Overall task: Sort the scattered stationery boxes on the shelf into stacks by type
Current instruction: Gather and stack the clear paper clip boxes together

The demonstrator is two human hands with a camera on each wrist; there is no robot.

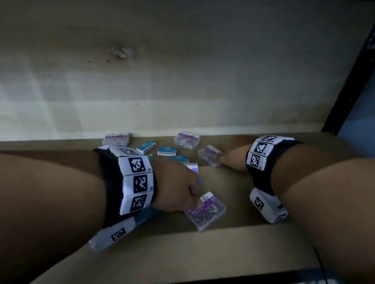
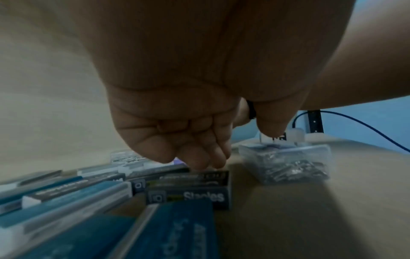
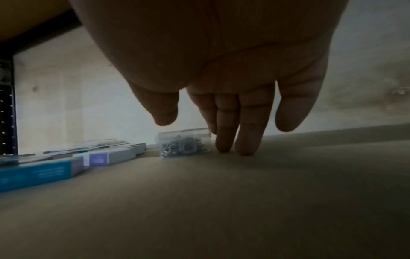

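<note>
The left hand [image 1: 177, 186] is hovering low over the shelf [image 1: 217, 247], fingers [image 2: 195, 157] curled downward. The fingertips are touching the top of a dark staples box [image 2: 188, 189]; the left wrist view shows no closed grip on it, and whether the thumb is meeting the clear paper-clip box [image 1: 206, 210] beside it cannot be told. In my judgement this hand is selecting a box for stacking.

The right hand [image 1: 232, 161] is reaching toward the rear of the shelf, fingers [image 3: 246, 136] extended and relaxed, tips resting on the board just beside a small clear box [image 3: 185, 143] of metal clips. It is holding nothing; it appears positioned to draw that box in.

Teal cardboard boxes [image 1: 146, 146] and further clear boxes [image 1: 186, 139] are lying flat and scattered, so sorting appears barely begun. The near paper-clip box is lying with its long axis diagonal, running from the front edge toward the right rear. The staples box is presenting its long side to the left wrist camera.
</note>
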